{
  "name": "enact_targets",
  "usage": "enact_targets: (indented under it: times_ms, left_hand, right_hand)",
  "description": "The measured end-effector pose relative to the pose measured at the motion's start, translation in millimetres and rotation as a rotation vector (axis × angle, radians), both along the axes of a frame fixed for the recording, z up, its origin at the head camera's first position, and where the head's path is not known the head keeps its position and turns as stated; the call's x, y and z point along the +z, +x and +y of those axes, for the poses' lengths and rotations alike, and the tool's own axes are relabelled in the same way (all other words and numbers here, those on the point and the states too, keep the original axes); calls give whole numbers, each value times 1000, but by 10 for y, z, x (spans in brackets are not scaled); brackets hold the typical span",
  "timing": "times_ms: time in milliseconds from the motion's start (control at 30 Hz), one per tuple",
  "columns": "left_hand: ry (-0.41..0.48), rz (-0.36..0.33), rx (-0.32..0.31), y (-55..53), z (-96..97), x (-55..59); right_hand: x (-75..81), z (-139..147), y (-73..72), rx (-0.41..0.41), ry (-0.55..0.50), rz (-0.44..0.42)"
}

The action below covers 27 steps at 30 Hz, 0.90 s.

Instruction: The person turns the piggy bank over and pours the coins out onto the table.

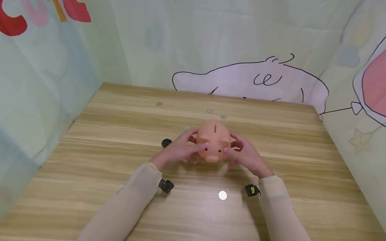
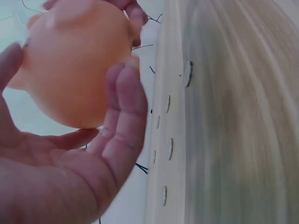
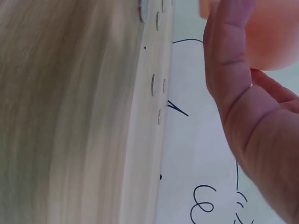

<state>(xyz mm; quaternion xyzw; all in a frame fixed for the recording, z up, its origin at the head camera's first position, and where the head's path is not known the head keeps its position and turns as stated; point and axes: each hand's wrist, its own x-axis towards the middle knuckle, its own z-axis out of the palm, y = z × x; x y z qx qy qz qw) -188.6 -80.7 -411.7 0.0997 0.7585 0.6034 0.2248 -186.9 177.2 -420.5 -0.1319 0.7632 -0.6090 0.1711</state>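
Observation:
A pink piggy bank point(image 1: 213, 138) is held between both hands, its snout toward me and the coin slot on top in the head view. Its left side is gripped by my left hand point(image 1: 178, 148), thumb near one eye and fingers curled round the body. On the opposite side my right hand point(image 1: 248, 157) grips it in the same way. Both wrist views show the bank raised above the wooden table point(image 2: 233, 140). In the left wrist view, its rounded body point(image 2: 74, 65) rests against the fingers. Only part of the bank point(image 3: 275, 42) shows in the right wrist view.
Several silver coins lie scattered on the table, among them one coin point(image 1: 159, 103) at the back left and another coin point(image 1: 187, 129) beside the bank. A bright round disc point(image 1: 222, 195) lies nearer me. Printed cloth walls point(image 1: 145, 40) enclose the table's back and sides.

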Motion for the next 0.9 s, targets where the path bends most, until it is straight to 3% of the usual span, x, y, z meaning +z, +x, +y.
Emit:
enact_targets:
  times_ms: [133, 367, 633, 767, 900]
  left_hand:
    - [-24, -29, -9, -12, 9, 0]
    - [-113, -63, -11, 6, 55, 41]
    - [-195, -73, 36, -2, 126, 50]
    - [-176, -72, 23, -3, 120, 45]
    - [-90, -56, -2, 0, 92, 32]
  right_hand:
    - [36, -7, 5, -24, 64, -13]
    - [118, -71, 24, -81, 168, -109]
    - [160, -96, 12, -69, 165, -164]
    - [148, -94, 3, -76, 169, -169]
    - [115, -66, 1, -66, 144, -138]
